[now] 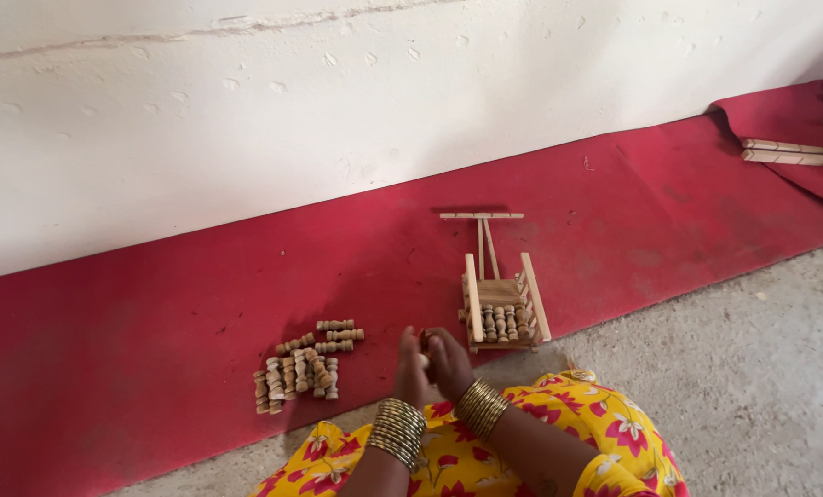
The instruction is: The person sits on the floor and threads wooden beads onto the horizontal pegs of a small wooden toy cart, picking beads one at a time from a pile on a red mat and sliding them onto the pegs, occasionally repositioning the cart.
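- The left hand point(411, 366) and right hand point(448, 361) meet just above the knees, palms turned toward each other, near the mat's front edge.
- Their fingers are curled in around a small wooden peg point(422, 337), of which only a bit shows between them; which hand grips it I cannot tell.
- Both wrists carry stacks of gold bangles point(396, 431).
- A pile of pegs point(305, 363) lies on the red mat point(154, 368), just left of the hands, some in rows, some loose.
- A small wooden cart point(501, 302) stands on the mat just right of the hands, its handle pointing to the wall point(338, 110); a row of pegs is set upright along its near end.
- Yellow flowered cloth point(558, 433) covers the lap, over the concrete floor point(752, 387).
- Wooden sticks point(793, 153) lie on the mat near its far right corner, well apart.
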